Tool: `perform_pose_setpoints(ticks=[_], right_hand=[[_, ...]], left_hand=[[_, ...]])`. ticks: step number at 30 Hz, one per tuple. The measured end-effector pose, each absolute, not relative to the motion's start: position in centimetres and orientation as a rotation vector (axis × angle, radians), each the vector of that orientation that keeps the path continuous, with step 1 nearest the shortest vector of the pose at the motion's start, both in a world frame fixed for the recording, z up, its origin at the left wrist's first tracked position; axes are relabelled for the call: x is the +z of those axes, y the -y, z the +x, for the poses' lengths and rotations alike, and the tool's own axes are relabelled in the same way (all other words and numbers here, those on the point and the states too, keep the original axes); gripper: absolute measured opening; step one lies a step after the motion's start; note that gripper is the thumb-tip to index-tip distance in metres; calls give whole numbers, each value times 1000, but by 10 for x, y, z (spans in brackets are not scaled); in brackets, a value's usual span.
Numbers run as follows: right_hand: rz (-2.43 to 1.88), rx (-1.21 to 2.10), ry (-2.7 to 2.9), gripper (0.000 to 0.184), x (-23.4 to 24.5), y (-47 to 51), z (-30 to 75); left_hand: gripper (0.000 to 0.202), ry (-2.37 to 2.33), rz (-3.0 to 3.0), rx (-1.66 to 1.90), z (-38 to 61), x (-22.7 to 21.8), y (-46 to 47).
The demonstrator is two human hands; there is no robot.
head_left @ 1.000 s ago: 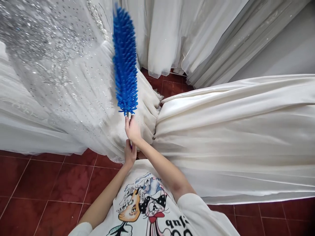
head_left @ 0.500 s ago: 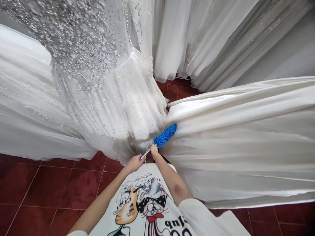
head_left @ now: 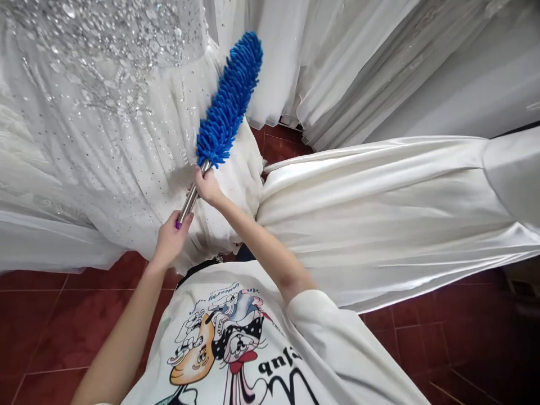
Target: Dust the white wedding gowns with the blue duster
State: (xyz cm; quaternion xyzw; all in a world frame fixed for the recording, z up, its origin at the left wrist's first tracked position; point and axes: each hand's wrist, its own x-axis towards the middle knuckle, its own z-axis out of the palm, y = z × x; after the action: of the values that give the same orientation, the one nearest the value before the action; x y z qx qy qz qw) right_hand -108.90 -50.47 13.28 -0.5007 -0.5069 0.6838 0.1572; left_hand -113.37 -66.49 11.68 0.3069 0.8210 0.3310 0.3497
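Both hands grasped the metal handle of the blue duster [head_left: 230, 101], left hand [head_left: 172, 241] low, right hand [head_left: 206, 185] near its fluffy head, raised against the beaded white dress [head_left: 105, 112].

I swung the blue duster [head_left: 230, 100] back up from the gap between the two gowns, so its head rose against the beaded gown [head_left: 105, 112]. My right hand [head_left: 207, 185] and left hand [head_left: 172, 239] lifted with the metal handle [head_left: 192, 194] and slid further apart along it.
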Motion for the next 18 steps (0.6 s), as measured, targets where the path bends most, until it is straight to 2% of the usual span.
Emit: perform_pose_setpoints(ticks=[4, 10, 13, 15, 17, 18], right_hand=[[-1467, 2385, 1471, 21, 121, 495, -1063], [-1567, 2796, 1504, 21, 79, 484, -988], [-1523, 3018, 1359, 28, 61, 484, -969], [-1605, 2911, 1321, 28, 49, 486, -963], [-1753, 2639, 1352, 27, 40, 488, -958], [-1818, 2495, 1375, 28, 36, 488, -957]], left_hand=[[35, -2097, 809, 543, -1117, 101, 676], [39, -1944, 627, 601, -1040, 54, 693], [42, -1994, 622, 473, -1015, 51, 697], [43, -2117, 703, 311, -999, 72, 697], [49, -2159, 906, 202, -977, 115, 696], [42, -2062, 1041, 190, -965, 144, 696]])
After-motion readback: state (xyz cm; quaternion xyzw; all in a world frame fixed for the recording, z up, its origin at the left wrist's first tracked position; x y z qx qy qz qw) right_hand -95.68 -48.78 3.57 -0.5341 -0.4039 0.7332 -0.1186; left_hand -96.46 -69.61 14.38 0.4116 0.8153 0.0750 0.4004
